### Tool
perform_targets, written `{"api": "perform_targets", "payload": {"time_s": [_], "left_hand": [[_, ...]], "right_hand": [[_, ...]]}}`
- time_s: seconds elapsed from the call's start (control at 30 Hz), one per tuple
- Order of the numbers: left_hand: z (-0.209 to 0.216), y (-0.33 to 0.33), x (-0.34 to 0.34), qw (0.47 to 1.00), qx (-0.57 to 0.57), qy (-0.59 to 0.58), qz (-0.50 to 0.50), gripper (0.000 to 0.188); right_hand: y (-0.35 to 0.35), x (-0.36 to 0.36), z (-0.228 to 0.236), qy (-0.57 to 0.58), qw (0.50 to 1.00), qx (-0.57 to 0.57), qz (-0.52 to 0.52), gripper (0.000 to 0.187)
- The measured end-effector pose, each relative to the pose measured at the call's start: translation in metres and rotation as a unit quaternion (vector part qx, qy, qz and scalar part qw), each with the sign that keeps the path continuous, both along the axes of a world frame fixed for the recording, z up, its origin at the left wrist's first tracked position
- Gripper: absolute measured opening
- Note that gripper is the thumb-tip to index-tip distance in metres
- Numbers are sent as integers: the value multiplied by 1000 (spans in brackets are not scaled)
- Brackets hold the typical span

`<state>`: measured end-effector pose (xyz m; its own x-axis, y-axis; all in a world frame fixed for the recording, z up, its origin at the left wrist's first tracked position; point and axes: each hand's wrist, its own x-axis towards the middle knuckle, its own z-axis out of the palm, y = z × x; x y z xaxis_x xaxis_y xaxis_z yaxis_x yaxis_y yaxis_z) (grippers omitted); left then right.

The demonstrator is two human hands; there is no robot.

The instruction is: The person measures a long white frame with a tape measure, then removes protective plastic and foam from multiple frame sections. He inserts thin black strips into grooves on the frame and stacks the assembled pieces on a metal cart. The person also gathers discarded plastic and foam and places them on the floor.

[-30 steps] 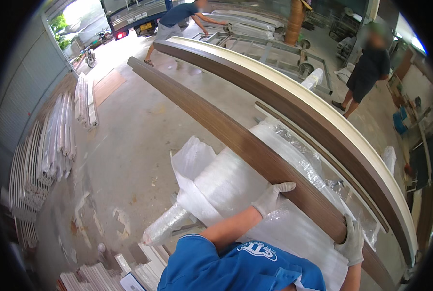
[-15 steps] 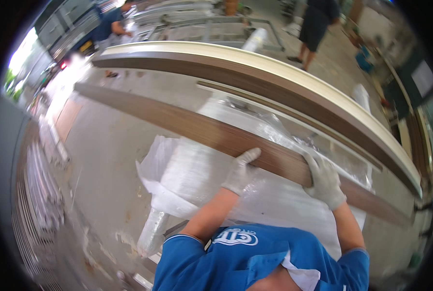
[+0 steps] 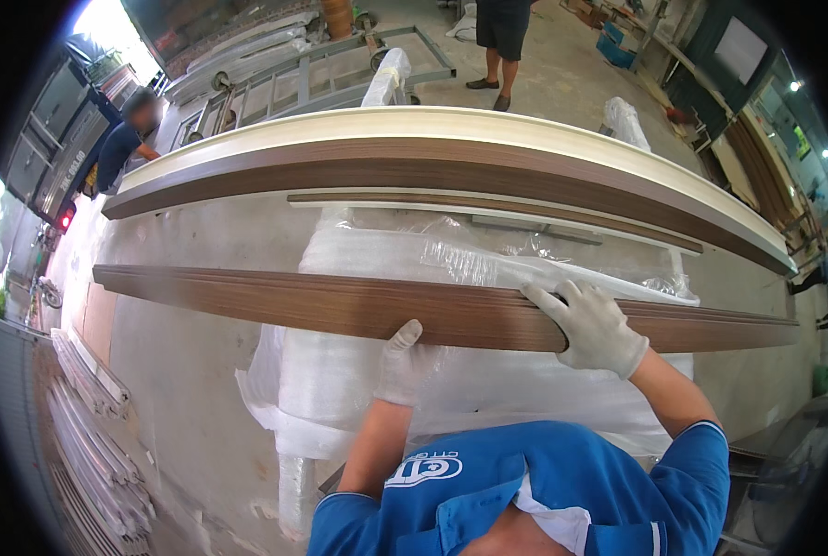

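A long brown wood-grain moulding lies across in front of me, above a trestle covered in white foam and clear film. My left hand, in a pale work glove, grips its near edge with the thumb on top; the other fingers are hidden beneath. My right hand, gloved too, is wrapped over the moulding further right, its fingers reaching across the top. Beyond it rests a thicker brown and cream profile. Between the two runs a thin brown and white strip.
A person in dark blue crouches by the far left end of the thick profile. Another person's legs stand beyond it. Wrapped bundles lie on the floor at left. A grey metal frame and a blue crate are at the back.
My view has swung, so the moulding now lies closer to level across it. Both hands still hold the moulding; my right hand's fingers are spread further over its top.
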<state>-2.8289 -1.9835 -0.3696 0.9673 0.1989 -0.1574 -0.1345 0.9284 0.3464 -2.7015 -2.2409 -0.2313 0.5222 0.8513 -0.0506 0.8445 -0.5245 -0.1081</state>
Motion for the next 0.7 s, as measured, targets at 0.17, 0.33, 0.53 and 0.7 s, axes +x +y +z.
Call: {"api": "perform_targets", "payload": {"time_s": [0.17, 0.33, 0.53, 0.7], "left_hand": [[40, -12, 4, 999, 19, -22, 40, 50], [98, -5, 28, 992, 50, -114, -24, 44], [186, 7, 104, 971, 87, -217, -52, 39], [240, 1, 204, 984, 41, -172, -10, 36]], "right_hand": [[-2, 0, 58, -51, 999, 5, 13, 94], [1, 6, 125, -162, 985, 54, 34, 90], [1, 58, 191, -254, 960, 106, 40, 93], [-3, 151, 216, -231, 963, 134, 42, 101]]}}
